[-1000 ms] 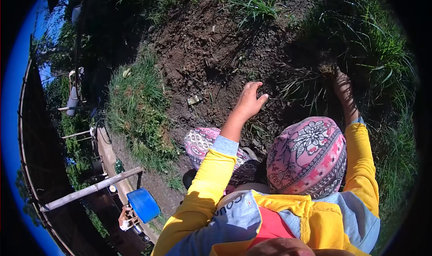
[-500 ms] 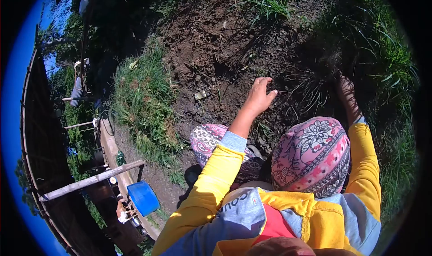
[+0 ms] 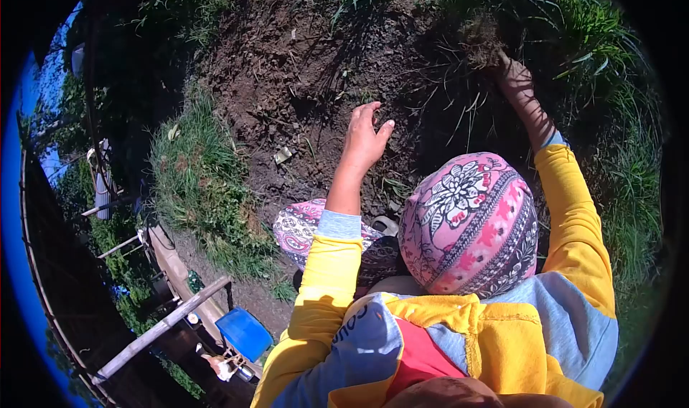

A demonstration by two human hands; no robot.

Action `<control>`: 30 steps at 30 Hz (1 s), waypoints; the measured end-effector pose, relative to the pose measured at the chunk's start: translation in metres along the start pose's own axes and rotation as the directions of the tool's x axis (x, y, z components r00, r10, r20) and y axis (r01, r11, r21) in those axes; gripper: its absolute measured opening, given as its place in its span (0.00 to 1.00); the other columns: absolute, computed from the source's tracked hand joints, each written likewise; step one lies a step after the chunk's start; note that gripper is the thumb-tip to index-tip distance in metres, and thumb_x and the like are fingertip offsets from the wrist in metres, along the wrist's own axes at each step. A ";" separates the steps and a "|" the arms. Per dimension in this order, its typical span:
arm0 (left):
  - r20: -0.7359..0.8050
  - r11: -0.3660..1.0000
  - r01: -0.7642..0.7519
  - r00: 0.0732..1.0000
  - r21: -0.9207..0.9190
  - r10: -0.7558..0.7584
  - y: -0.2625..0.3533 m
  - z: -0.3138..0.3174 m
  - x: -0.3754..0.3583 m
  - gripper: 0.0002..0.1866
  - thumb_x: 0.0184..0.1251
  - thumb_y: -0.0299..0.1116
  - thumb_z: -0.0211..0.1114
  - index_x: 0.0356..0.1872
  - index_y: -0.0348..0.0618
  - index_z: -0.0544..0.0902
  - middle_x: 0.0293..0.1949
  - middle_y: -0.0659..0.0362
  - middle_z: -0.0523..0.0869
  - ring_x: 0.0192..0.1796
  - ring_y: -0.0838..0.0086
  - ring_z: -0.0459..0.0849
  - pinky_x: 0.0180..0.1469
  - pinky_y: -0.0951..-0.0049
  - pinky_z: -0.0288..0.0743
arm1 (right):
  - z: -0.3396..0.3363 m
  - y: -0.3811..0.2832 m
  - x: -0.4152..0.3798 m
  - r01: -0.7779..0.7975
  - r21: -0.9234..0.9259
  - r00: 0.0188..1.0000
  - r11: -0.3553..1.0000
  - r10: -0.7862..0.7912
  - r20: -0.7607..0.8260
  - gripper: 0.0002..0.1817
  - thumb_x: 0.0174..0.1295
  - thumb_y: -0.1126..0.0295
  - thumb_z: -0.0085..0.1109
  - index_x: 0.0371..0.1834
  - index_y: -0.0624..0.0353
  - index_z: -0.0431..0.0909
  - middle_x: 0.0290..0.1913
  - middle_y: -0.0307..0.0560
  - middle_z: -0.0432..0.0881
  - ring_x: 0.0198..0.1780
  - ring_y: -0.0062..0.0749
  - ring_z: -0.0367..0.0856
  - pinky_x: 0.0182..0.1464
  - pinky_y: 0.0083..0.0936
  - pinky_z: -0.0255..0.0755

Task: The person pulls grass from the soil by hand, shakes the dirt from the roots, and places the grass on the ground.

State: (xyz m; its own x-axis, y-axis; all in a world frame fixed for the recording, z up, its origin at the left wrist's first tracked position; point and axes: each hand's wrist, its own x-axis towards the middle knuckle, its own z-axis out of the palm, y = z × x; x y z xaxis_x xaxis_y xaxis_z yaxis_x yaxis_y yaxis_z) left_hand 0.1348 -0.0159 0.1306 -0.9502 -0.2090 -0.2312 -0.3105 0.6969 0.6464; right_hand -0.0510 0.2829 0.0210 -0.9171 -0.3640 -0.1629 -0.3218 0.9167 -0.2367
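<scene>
My right hand [image 3: 514, 80] is closed on an uprooted grass clump [image 3: 481, 43], whose brown roots and soil stick out past my fingers. Its thin blades trail left over the shaded ground, partly lost in shadow. My left hand [image 3: 364, 137] hovers above the bare soil [image 3: 287, 63], holding nothing, thumb apart from the fingers. Beneath it lie loose clods and a small pale scrap [image 3: 283, 155].
My knees in patterned pink cloth [image 3: 466, 225] are bent below my hands. Grass grows at left [image 3: 204, 185] and right [image 3: 588, 42]. Farther left are a blue plastic tub [image 3: 245, 334], a wooden pole [image 3: 161, 329] and a brown-and-white animal [image 3: 219, 365].
My right hand has risen up and left with the grass clump, its roots now in plainer sight. My left hand shifted left in view, still empty. The whole view has turned slightly.
</scene>
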 end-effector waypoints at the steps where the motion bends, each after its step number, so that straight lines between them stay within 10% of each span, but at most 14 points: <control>1: -0.002 1.000 -0.012 1.000 -0.017 0.012 -0.001 0.001 0.002 0.23 0.54 0.34 0.64 0.51 0.37 0.72 0.46 0.49 0.74 0.41 0.66 0.78 0.45 0.70 0.73 | 0.015 0.010 0.003 -0.020 -0.073 0.991 0.997 0.030 0.128 0.13 0.58 0.62 0.46 0.43 0.53 0.73 0.35 0.54 0.80 0.37 0.48 0.79 0.36 0.43 0.72; 5: -0.010 0.999 -0.007 1.000 0.044 0.007 0.006 -0.004 0.002 0.22 0.55 0.34 0.63 0.51 0.37 0.72 0.46 0.50 0.74 0.39 0.67 0.78 0.45 0.70 0.73 | -0.042 -0.018 0.001 -0.068 0.090 0.997 0.994 0.065 0.039 0.13 0.59 0.64 0.45 0.45 0.52 0.73 0.36 0.52 0.80 0.39 0.47 0.80 0.40 0.42 0.73; 6: -0.015 0.998 -0.026 1.000 0.061 0.027 0.002 -0.003 0.004 0.22 0.54 0.34 0.63 0.51 0.37 0.72 0.47 0.49 0.74 0.40 0.67 0.79 0.46 0.70 0.72 | -0.016 -0.006 -0.001 0.088 0.007 0.917 0.996 -0.078 -0.390 0.13 0.59 0.66 0.43 0.44 0.53 0.73 0.33 0.53 0.80 0.38 0.47 0.80 0.40 0.41 0.73; 9: -0.042 0.999 -0.013 0.999 -0.029 0.012 -0.001 0.001 0.004 0.23 0.54 0.34 0.64 0.51 0.37 0.72 0.46 0.50 0.75 0.39 0.67 0.79 0.46 0.70 0.72 | 0.017 0.014 0.004 -0.003 -0.057 0.995 0.998 0.009 0.099 0.13 0.59 0.65 0.43 0.44 0.53 0.73 0.33 0.53 0.80 0.36 0.46 0.80 0.36 0.41 0.72; 13: -0.038 0.999 -0.002 0.999 0.049 0.004 0.006 -0.003 0.004 0.23 0.54 0.34 0.63 0.51 0.37 0.72 0.45 0.50 0.75 0.42 0.67 0.79 0.47 0.70 0.72 | -0.025 -0.009 0.002 -0.014 0.052 0.997 0.999 0.018 -0.081 0.14 0.59 0.66 0.41 0.45 0.53 0.74 0.33 0.51 0.80 0.36 0.46 0.80 0.39 0.40 0.74; 14: -0.047 0.998 -0.012 0.999 0.064 0.015 0.005 -0.003 0.005 0.23 0.54 0.34 0.63 0.51 0.37 0.72 0.46 0.50 0.75 0.42 0.66 0.79 0.47 0.70 0.72 | -0.001 0.000 -0.001 0.119 0.061 0.904 0.991 -0.083 -0.419 0.14 0.58 0.66 0.42 0.43 0.54 0.74 0.31 0.51 0.80 0.36 0.46 0.80 0.39 0.39 0.74; 18: 0.002 0.999 0.039 0.999 -0.013 -0.039 0.001 0.000 0.004 0.24 0.53 0.33 0.63 0.51 0.34 0.70 0.46 0.48 0.74 0.42 0.62 0.76 0.47 0.67 0.71 | 0.006 0.010 0.010 0.039 -0.146 0.993 0.988 -0.022 0.115 0.13 0.57 0.64 0.47 0.44 0.51 0.73 0.33 0.52 0.80 0.35 0.50 0.78 0.37 0.40 0.73; 22: -0.023 1.000 0.008 1.000 0.023 -0.008 -0.001 -0.001 0.006 0.24 0.54 0.34 0.63 0.52 0.36 0.70 0.47 0.48 0.74 0.42 0.62 0.76 0.48 0.67 0.71 | -0.029 -0.018 -0.010 0.068 0.137 0.936 0.988 -0.016 -0.351 0.15 0.58 0.62 0.45 0.46 0.52 0.72 0.34 0.53 0.80 0.36 0.46 0.80 0.38 0.41 0.74; 26: -0.026 0.999 0.047 0.999 -0.001 -0.047 -0.006 0.005 0.005 0.23 0.54 0.35 0.64 0.50 0.37 0.72 0.46 0.50 0.76 0.43 0.67 0.78 0.48 0.70 0.71 | 0.023 0.021 0.012 -0.046 -0.238 0.993 0.970 0.070 0.095 0.14 0.60 0.60 0.42 0.45 0.50 0.72 0.37 0.51 0.79 0.39 0.48 0.78 0.38 0.40 0.72; 30: -0.046 0.999 0.040 0.998 -0.026 -0.041 0.004 0.011 0.010 0.24 0.54 0.37 0.65 0.51 0.37 0.72 0.47 0.50 0.76 0.46 0.65 0.77 0.51 0.68 0.70 | -0.016 -0.002 -0.001 0.055 0.200 0.928 0.978 0.024 -0.372 0.15 0.59 0.62 0.41 0.42 0.57 0.74 0.36 0.57 0.79 0.40 0.48 0.79 0.41 0.42 0.73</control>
State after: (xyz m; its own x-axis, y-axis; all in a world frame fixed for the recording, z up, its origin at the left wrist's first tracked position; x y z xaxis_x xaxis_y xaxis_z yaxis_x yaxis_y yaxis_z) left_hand 0.1241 -0.0077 0.1227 -0.9367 -0.2692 -0.2238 -0.3491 0.6699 0.6553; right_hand -0.0528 0.2838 0.0367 -0.9463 -0.2545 0.1995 -0.3181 0.8440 -0.4318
